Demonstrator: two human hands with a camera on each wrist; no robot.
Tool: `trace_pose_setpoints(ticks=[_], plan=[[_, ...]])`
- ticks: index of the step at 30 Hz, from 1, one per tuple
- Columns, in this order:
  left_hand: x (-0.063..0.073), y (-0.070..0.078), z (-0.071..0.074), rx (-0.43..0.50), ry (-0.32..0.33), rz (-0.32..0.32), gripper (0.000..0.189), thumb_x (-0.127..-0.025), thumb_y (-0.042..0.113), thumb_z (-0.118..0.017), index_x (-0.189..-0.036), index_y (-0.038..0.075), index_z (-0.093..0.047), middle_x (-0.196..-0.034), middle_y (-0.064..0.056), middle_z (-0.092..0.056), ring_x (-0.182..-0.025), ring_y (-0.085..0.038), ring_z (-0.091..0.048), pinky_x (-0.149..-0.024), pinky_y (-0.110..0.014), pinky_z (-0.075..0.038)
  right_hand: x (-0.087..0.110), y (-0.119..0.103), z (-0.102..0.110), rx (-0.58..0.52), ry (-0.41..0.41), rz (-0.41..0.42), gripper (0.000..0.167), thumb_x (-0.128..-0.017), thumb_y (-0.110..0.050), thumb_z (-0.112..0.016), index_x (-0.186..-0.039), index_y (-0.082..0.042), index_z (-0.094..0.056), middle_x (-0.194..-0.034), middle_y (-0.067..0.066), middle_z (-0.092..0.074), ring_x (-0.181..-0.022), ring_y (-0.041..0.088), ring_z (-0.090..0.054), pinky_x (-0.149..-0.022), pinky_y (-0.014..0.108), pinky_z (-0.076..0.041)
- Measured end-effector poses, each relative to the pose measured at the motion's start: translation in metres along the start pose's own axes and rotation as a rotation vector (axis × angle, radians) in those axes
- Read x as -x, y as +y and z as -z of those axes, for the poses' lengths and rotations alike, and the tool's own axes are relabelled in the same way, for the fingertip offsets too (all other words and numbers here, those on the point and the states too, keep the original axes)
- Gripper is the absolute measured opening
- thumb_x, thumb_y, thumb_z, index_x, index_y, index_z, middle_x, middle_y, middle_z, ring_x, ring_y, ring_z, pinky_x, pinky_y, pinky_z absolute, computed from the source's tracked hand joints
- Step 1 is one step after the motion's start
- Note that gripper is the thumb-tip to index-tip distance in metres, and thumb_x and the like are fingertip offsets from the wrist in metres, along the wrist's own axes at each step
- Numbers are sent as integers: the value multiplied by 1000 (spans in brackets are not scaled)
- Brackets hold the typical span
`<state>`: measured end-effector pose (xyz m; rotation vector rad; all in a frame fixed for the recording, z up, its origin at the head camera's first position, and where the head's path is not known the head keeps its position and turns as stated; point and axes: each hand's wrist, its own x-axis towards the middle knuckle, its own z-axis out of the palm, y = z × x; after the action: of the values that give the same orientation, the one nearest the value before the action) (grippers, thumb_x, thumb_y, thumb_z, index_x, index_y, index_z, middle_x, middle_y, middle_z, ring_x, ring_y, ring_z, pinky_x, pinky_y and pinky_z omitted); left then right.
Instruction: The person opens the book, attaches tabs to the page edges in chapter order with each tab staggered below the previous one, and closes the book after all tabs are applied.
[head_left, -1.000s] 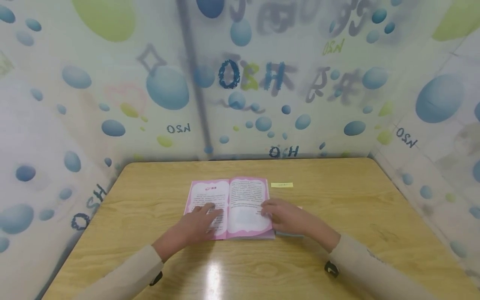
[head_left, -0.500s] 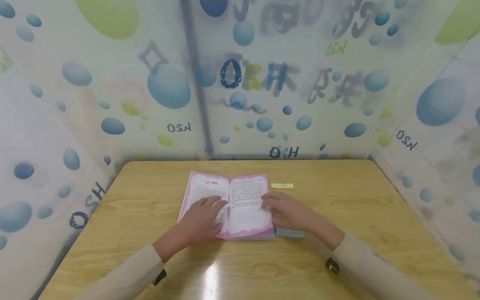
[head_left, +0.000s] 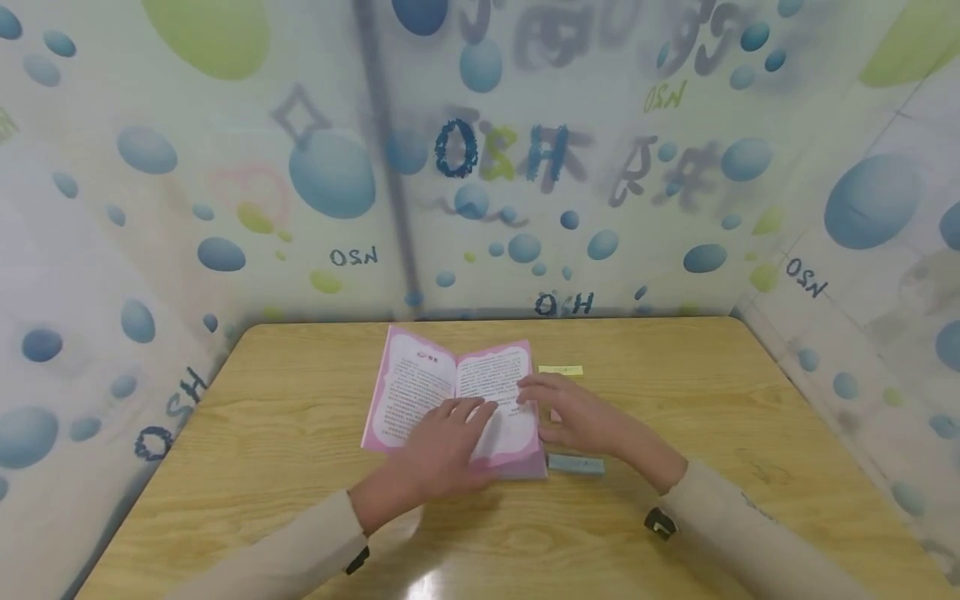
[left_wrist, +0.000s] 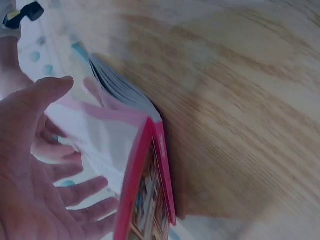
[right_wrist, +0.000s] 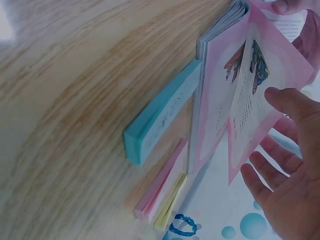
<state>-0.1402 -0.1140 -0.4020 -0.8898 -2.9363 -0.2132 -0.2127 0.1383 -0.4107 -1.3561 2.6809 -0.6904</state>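
Observation:
An open book (head_left: 420, 387) with pink-bordered pages lies on the table, its left side tilted up. In the left wrist view, its red-edged cover (left_wrist: 134, 172) stands raised from the tabletop. My left hand (head_left: 444, 446) is over the lower middle of the book, fingers extended; contact with the paper cannot be told. At the right edge, my right hand (head_left: 581, 417) pinches a lifted page (right_wrist: 260, 107), with the thumb on its underside and fingers on the other side. Right beside the book are blue (right_wrist: 162, 117), pink (right_wrist: 161, 185) and yellow (right_wrist: 171, 202) sticky-note pads.
The wooden table (head_left: 675, 375) runs back to a wall (head_left: 480, 242) printed with blue and green bubbles. Side walls (head_left: 885, 333) flank it. Light glares off the front of the tabletop.
My left hand has moved right from the left page to the book's middle. The book's left side has risen. My right hand stays at the right edge, and the blue pad shows more fully.

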Motion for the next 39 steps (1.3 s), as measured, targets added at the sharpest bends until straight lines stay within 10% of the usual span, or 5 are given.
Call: trace_pose_setpoints(ticks=[12, 21, 39], plan=[[-13, 13, -10, -67, -2, 82, 89, -85, 45, -77, -154, 6, -36, -149, -19, -46, -132, -38, -47, -105, -51, -43, -1, 1, 0, 4, 58, 60, 48, -87, -7, -80, -131, -5, -60, -149, 17, -46, -139, 34, -42, -109, 49, -39], [-14, 3, -1, -77, 113, 94, 93, -84, 37, -80, -156, 5, -30, -153, -21, -41, -132, -41, -46, -102, -54, -45, 7, 11, 2, -26, 165, 4, 73, -85, -11, -84, -148, -6, -47, -151, 17, -45, -137, 33, -43, -108, 52, -40], [7, -28, 37, -109, 112, 136, 85, -81, 36, -79, -151, 3, -41, -143, -20, -51, -123, -42, -53, -98, -56, -47, 16, 15, -14, -7, 11, 31, 52, -88, -15, -80, -132, 2, -58, -134, 11, -59, -122, 27, -55, -103, 44, -46]])
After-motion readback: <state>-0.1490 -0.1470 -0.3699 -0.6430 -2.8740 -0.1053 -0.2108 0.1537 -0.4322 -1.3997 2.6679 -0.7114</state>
